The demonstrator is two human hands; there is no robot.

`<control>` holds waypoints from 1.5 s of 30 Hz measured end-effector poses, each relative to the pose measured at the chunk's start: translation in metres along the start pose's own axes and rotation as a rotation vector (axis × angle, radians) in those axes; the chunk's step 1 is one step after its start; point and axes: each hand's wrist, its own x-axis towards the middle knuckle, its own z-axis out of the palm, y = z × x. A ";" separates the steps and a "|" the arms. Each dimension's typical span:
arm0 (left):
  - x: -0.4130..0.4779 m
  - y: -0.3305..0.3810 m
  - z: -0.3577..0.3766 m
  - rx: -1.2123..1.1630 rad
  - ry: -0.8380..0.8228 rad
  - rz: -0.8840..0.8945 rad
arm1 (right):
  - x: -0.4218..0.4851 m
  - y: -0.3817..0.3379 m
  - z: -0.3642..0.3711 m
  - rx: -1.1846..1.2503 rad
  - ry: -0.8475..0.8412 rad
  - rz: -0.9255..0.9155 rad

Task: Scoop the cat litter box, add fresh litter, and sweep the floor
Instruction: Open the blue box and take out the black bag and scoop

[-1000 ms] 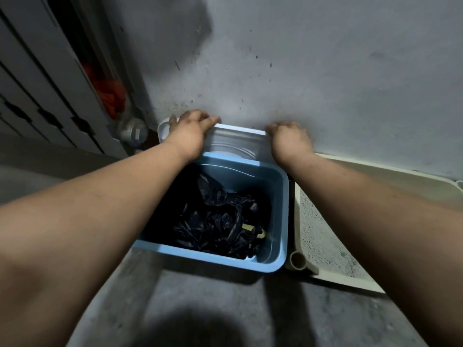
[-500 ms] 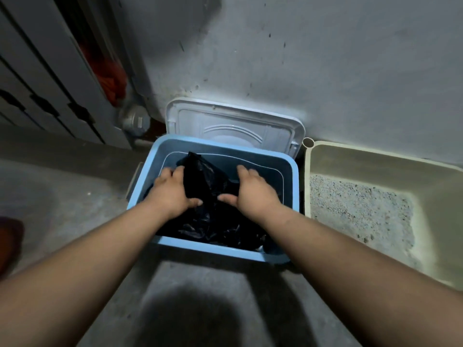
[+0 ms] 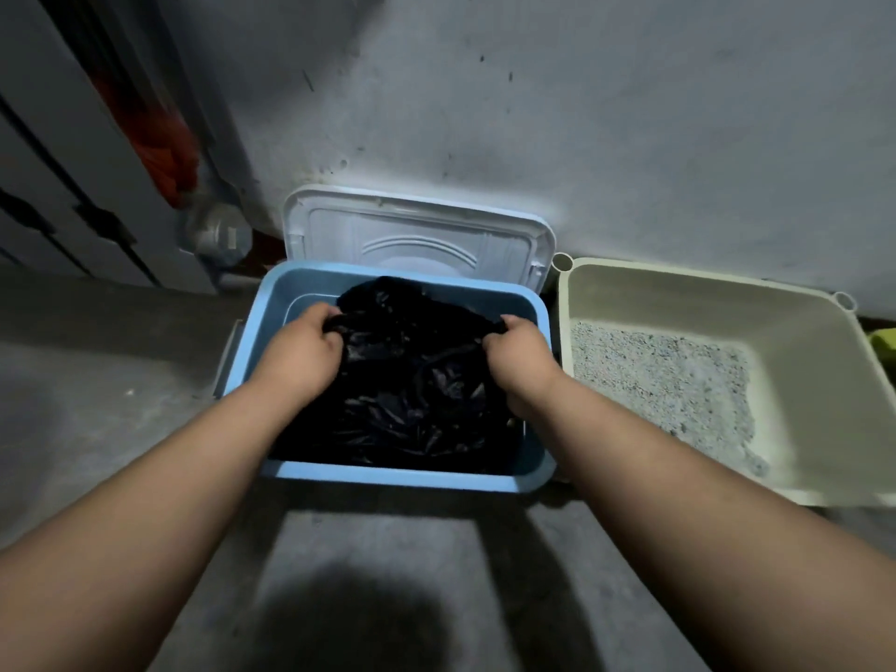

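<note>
Left hand [image 3: 300,349] and right hand [image 3: 521,354] each grip the crumpled black plastic bag [image 3: 412,380] inside the blue plastic bin [image 3: 402,477]; the cream litter box [image 3: 800,380] sits at three o'clock.

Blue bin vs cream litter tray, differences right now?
The blue bin holds a black plastic bag; the cream litter tray holds pale litter. The left hand and right hand grip the bag in the bin; nothing touches the tray. A white lid stands behind the bin only. Both: open rectangular tubs on the floor.
</note>
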 end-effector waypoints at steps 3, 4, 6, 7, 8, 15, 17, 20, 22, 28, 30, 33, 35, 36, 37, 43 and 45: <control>-0.001 0.012 -0.002 -0.268 0.055 -0.087 | -0.006 -0.007 -0.012 0.445 0.036 0.062; -0.002 0.017 -0.001 -0.434 0.041 -0.132 | -0.010 -0.009 -0.017 0.558 0.046 0.073; -0.006 0.031 -0.002 -0.836 -0.017 -0.220 | -0.014 -0.013 -0.027 0.702 0.060 0.112; -0.008 0.038 -0.004 -0.988 -0.028 -0.271 | -0.017 -0.015 -0.035 0.756 0.045 0.138; -0.010 0.047 -0.006 -1.093 -0.036 -0.319 | -0.019 -0.017 -0.044 0.811 0.010 0.158; -0.016 0.086 -0.014 -0.996 -0.286 -0.055 | -0.035 -0.022 -0.127 0.398 -0.145 -0.087; -0.023 0.100 -0.002 -0.683 -0.245 0.043 | -0.035 -0.013 -0.152 0.188 0.037 -0.097; -0.035 0.122 0.020 -0.531 -0.145 0.076 | -0.041 0.005 -0.187 0.191 0.145 -0.051; -0.045 0.136 0.034 -0.446 -0.103 0.077 | -0.050 0.020 -0.209 0.234 0.126 -0.020; -0.094 0.175 0.096 -0.347 -0.386 0.199 | -0.075 0.092 -0.278 0.268 0.118 -0.025; -0.113 0.180 0.124 -0.228 -0.450 0.228 | -0.084 0.124 -0.293 0.241 0.104 0.023; -0.144 0.185 0.177 -0.003 -0.528 0.208 | -0.101 0.180 -0.313 0.154 0.000 0.149; -0.163 0.181 0.215 0.077 -0.601 0.170 | -0.109 0.221 -0.320 0.081 -0.039 0.231; -0.172 0.178 0.233 0.139 -0.627 0.144 | -0.112 0.237 -0.321 0.025 -0.041 0.238; -0.181 0.175 0.250 0.183 -0.633 0.130 | -0.113 0.253 -0.323 -0.056 -0.037 0.225; -0.212 0.141 0.310 0.511 -0.642 0.007 | -0.095 0.331 -0.339 -0.652 -0.022 0.355; -0.218 0.123 0.321 0.638 -0.694 0.026 | -0.092 0.348 -0.347 -0.723 -0.062 0.441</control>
